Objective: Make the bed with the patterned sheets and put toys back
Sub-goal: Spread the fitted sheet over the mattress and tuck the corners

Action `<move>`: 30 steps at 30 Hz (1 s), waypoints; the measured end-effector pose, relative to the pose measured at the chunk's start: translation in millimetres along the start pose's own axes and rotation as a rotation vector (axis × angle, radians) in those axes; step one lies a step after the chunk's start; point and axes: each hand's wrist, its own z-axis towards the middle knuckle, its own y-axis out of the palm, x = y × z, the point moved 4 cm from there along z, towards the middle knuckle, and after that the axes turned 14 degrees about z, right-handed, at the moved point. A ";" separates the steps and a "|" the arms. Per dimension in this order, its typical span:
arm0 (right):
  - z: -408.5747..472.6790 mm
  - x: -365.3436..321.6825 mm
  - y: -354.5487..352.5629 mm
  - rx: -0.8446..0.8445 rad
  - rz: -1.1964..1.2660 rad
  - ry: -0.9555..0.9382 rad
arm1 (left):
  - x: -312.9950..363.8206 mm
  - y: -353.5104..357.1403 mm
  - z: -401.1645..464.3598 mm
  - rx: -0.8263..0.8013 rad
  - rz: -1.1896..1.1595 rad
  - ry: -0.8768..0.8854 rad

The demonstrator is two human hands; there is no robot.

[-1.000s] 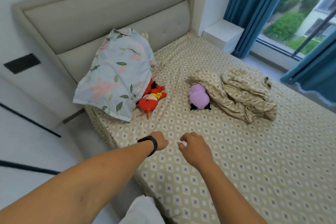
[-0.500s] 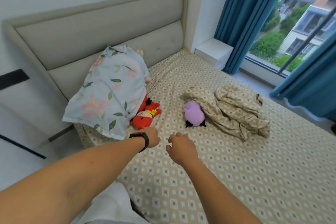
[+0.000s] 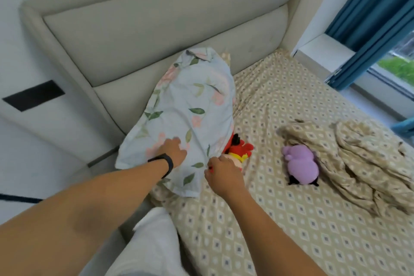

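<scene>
The patterned sheet (image 3: 291, 197) covers the bed, its crumpled matching cover (image 3: 358, 163) and purple toy (image 3: 301, 167) unmoved. Both hands have reached forward: the left hand (image 3: 172, 152) now rests on the floral pillow (image 3: 190, 119), fingers relaxed, while the right hand (image 3: 221, 175) curls over the red toy (image 3: 239, 150).

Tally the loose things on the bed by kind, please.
Plush toys: 2, the red toy and the purple toy
Pillows: 1, the floral pillow
Crumpled patterned sheets: 1
Total: 4
</scene>
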 end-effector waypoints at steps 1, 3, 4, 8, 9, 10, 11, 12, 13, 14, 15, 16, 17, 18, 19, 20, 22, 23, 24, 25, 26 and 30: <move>11.2 -12.5 6.2 -0.024 -0.007 0.003 | -17.5 -13.5 15.7 0.042 -0.063 -0.055; 39.5 -39.2 10.1 -0.063 0.015 0.079 | -50.9 -41.2 57.7 0.040 -0.140 -0.156; 52.0 -48.7 8.0 -0.063 0.039 0.117 | -62.6 -52.4 80.4 0.011 -0.158 -0.202; 72.1 -46.2 -1.0 -0.079 0.055 0.216 | -76.1 -76.8 124.1 -0.119 -0.127 -0.243; 77.3 -43.6 -1.5 -0.082 0.057 0.240 | -72.2 -78.7 133.7 -0.154 -0.201 -0.217; 88.9 -40.5 -1.5 -0.069 0.052 0.262 | -64.9 -81.8 147.9 -0.185 -0.317 -0.179; 99.9 -37.7 -2.3 -0.062 0.054 0.284 | -57.3 -81.4 163.0 -0.231 -0.443 -0.167; 107.0 -37.5 -3.1 -0.049 0.069 0.296 | -53.0 -82.4 169.5 -0.255 -0.501 -0.157; 113.7 -37.9 -2.0 -0.045 0.095 0.315 | -49.8 -81.3 176.3 -0.281 -0.498 -0.145; 118.2 -40.4 0.3 -0.047 0.124 0.323 | -47.2 -79.8 179.6 -0.300 -0.450 -0.113; 122.7 -41.5 1.3 -0.035 0.167 0.338 | -42.9 -77.7 183.3 -0.320 -0.383 -0.076; 125.0 -41.2 3.5 -0.020 0.224 0.355 | -38.7 -73.4 182.6 -0.350 -0.326 -0.036; 125.7 -39.3 1.4 0.015 0.302 0.376 | -28.4 -69.7 182.1 -0.371 -0.291 0.017; 125.5 -37.7 -1.3 0.058 0.380 0.403 | -15.5 -71.4 172.8 -0.388 -0.274 0.073; 125.5 -34.4 -3.5 0.106 0.463 0.427 | -0.7 -74.0 165.6 -0.380 -0.265 0.132; 120.7 -28.5 -7.2 0.156 0.572 0.459 | 20.1 -81.7 150.8 -0.357 -0.257 0.206; 109.1 -14.6 -18.0 0.235 0.812 0.507 | 62.2 -97.6 117.7 -0.337 -0.244 0.329; 102.7 -10.0 -27.6 0.270 0.908 0.516 | 84.9 -105.6 100.4 -0.351 -0.280 0.400; 107.8 -10.8 -29.6 0.292 0.996 0.513 | 95.2 -115.8 91.1 -0.381 -0.338 0.442; 95.6 -2.4 -43.8 0.353 1.065 0.490 | 118.9 -122.5 68.5 -0.398 -0.367 0.485; 76.3 10.9 -57.3 0.429 1.086 0.462 | 143.0 -123.2 41.1 -0.431 -0.376 0.532; 29.2 33.1 -94.6 0.616 0.998 0.437 | 197.6 -129.9 -10.0 -0.415 -0.413 0.625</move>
